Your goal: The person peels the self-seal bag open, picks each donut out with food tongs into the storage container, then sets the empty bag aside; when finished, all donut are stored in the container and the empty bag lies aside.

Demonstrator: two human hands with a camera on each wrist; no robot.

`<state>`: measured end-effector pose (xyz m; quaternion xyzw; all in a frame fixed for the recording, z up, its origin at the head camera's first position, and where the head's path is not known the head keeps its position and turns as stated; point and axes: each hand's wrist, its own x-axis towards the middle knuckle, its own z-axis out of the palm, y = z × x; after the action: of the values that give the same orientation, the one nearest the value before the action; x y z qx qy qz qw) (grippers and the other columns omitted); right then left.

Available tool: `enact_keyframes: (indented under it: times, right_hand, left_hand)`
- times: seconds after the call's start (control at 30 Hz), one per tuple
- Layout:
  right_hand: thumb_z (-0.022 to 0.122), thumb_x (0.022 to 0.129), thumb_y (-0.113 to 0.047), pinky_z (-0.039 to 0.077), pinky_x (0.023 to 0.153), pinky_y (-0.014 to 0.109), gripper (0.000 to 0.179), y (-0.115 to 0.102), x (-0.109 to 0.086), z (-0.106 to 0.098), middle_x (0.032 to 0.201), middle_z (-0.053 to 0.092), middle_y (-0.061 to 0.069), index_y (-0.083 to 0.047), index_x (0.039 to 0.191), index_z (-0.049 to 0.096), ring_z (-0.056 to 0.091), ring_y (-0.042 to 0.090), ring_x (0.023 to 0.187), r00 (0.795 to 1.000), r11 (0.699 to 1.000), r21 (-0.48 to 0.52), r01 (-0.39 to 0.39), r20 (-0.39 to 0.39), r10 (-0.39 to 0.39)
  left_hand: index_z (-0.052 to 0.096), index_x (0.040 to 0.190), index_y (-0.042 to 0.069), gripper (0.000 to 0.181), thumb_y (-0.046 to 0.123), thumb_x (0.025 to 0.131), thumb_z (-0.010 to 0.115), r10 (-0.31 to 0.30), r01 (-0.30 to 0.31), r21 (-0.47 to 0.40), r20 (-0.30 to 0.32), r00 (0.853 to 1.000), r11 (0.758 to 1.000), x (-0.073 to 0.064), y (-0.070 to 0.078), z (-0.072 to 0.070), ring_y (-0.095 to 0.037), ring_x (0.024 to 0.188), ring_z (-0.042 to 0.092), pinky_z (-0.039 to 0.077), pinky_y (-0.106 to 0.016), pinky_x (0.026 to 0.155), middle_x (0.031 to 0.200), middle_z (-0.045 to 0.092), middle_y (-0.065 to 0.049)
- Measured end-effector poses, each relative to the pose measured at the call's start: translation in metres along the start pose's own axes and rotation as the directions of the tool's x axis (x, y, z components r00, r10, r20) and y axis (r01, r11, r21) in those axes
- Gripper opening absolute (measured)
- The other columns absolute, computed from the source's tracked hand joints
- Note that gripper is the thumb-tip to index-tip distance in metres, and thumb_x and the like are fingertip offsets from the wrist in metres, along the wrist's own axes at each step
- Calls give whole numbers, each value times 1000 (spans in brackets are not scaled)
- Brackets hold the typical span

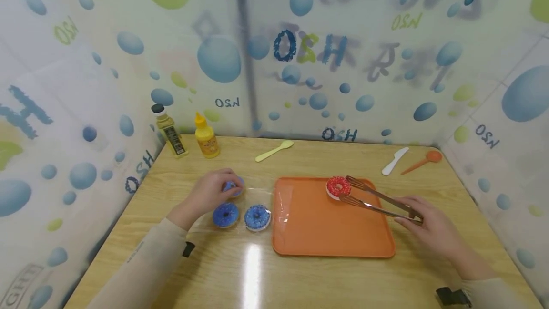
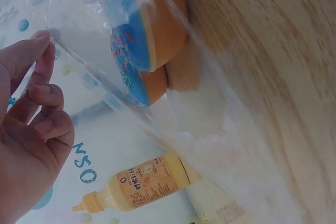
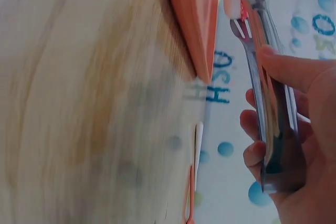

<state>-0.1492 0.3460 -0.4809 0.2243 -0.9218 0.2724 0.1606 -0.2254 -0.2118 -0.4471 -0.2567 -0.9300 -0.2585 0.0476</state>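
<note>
My left hand (image 1: 210,189) pinches the edge of a clear plastic bag (image 2: 226,129) between thumb and forefinger. Inside the bag lie three toy donuts with blue icing: a dark blue donut (image 1: 219,221), a sprinkled blue donut (image 1: 250,223) and a lighter one (image 1: 235,191) half hidden behind the left hand. My right hand (image 1: 435,228) grips a pair of metal tongs (image 3: 265,87), whose arms stand apart. Their slotted tips reach the right side of a red-iced donut (image 1: 331,188) at the back of the orange tray (image 1: 334,232).
At the back left stand an oil bottle (image 1: 171,132) and a yellow squeeze bottle (image 1: 207,139). A pale green spoon (image 1: 274,150) lies behind the tray. Toward the back right are a white knife (image 1: 394,161) and an orange spoon (image 1: 433,156). Patterned curtains (image 1: 300,99) enclose the table.
</note>
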Motion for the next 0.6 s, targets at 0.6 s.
enact_keyframes:
  times: [0.6]
  right_hand:
    - [87,76,1,37,57,15,51,29,-14,-9,99,61,0,-7,124,70,46,-2,73,999,999,16,35,21,-35]
  left_hand:
    - [78,98,21,4,19,94,77,-2,2,4,0,1000,1000,1,0,1,-6,66,49,45,-25,60,95,68,11]
